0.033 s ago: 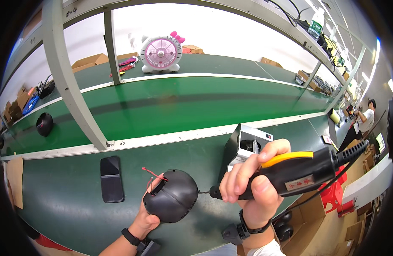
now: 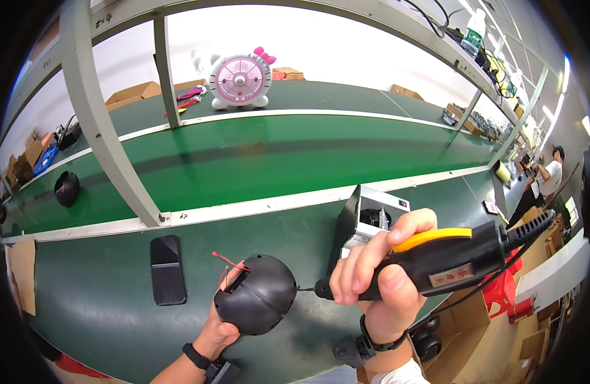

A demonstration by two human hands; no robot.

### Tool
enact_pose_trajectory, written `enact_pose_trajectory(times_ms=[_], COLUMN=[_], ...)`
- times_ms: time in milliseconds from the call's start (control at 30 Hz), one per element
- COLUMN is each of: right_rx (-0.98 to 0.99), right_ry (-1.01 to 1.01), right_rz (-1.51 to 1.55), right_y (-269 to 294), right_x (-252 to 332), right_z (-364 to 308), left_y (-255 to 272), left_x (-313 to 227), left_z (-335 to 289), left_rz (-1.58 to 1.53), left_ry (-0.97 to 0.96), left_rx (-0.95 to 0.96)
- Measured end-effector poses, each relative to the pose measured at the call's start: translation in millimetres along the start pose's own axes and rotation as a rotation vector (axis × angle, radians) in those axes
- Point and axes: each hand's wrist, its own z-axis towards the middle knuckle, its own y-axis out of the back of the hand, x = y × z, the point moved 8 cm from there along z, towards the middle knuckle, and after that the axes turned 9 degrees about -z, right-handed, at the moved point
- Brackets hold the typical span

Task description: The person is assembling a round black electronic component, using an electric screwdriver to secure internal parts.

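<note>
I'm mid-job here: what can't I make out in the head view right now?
All in the head view:
- Most fingers of the left hand: hidden behind the black housing.
- The black housing's underside: turned away from the camera.
- Whether the bit of the power screwdriver sits in a screw: too small.
- The metal machine's lower front: behind the right hand.
- What the distant co-worker handles: too small.

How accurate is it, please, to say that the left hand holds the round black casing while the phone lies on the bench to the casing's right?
Not quite: the head view shows the phone on the bench to the left of the round black casing, which the left hand does hold.
</note>
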Motion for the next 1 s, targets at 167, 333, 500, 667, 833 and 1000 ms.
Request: enact_pose_trajectory(times_ms=[167, 333, 500, 667, 833, 1000], right_rx=[-0.030, -0.125, -0.119, -0.076, -0.025, 0.098], right_ry=[-0.001, -0.037, -0.078, -0.107, -0.120, -0.159], right_rz=[0.036, 0.195, 0.360, 0.470, 0.499, 0.345], right_y=[15, 36, 35, 30, 16, -5], right_x=[5, -2, -11, -17, -19, -26], right_z=[1, 1, 2, -1, -8, -15], left_y=[0, -16, -36, -41, -65, -75], left_x=[-6, -37, -43, -40, -59, -45], left_z=[6, 10, 3, 1, -24, -33], left_rz=[0.113, 0.877, 1.423, 1.445, 1.629, 1.605], left_ry=[-0.032, -0.220, -0.344, -0.329, -0.773, -0.800], left_rx=[0.007, 0.092, 0.104, 0.117, 0.147, 0.184])
